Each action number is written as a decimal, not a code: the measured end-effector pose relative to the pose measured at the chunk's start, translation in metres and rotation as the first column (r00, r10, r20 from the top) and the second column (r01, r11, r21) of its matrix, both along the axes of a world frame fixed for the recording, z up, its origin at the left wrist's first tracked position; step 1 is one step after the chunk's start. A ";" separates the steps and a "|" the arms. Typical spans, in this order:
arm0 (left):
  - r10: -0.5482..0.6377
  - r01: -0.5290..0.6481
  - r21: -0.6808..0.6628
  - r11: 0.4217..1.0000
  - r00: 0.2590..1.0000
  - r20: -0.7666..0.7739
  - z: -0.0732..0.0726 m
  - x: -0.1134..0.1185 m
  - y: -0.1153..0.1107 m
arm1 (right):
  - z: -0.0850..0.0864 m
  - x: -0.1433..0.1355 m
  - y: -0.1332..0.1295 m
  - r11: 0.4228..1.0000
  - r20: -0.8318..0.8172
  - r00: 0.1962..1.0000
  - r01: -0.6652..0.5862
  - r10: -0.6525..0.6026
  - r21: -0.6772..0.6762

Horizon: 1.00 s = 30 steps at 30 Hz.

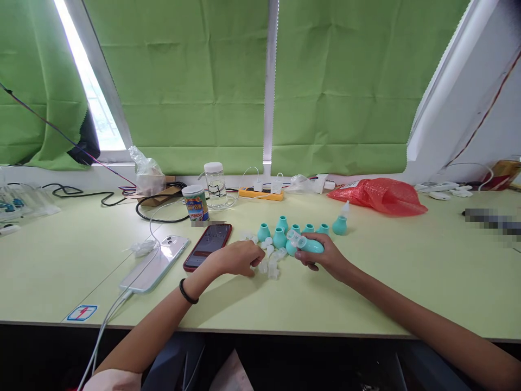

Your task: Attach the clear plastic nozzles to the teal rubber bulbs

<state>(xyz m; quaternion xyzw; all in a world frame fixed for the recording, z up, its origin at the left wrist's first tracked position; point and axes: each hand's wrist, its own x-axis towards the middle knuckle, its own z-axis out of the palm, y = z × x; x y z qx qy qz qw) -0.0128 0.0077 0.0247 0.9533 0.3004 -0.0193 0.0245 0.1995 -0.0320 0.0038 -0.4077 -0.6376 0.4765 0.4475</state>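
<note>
Well, a clear white-lidded jar stands behind a colourfully printed round canister, whose contents are hidden; a red plastic bag lies at the back right, its inside indistinct; nearer, open-mouthed teal bulbs stand grouped, and a teal bulb with a pointed translucent nozzle stands beside them; the right hand grips a glossy teal bulb above the table, a clear plastic fitting at its mouth; the left hand bends its fingers beside small translucent pieces, though whether they pinch one I cannot tell; a red-cased phone lies close behind its wrist.
</note>
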 end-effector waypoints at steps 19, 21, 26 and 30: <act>0.336 -0.354 0.302 0.885 0.935 0.111 -0.035 0.029 0.024 | -0.002 -0.004 -0.001 1.000 0.037 0.999 0.001 -0.002 0.015; 0.336 -0.353 0.305 0.884 0.935 0.110 -0.036 0.030 0.025 | -0.003 -0.004 -0.001 1.000 0.045 0.999 -0.002 0.001 0.025; 0.302 -0.361 0.230 0.904 0.919 0.253 -0.035 0.026 0.025 | -0.002 -0.004 -0.001 0.999 0.069 0.998 0.005 -0.007 0.039; 0.231 -0.321 0.045 0.946 0.766 0.600 -0.029 0.024 0.019 | -0.003 -0.004 -0.002 0.998 0.115 0.992 0.038 -0.044 0.052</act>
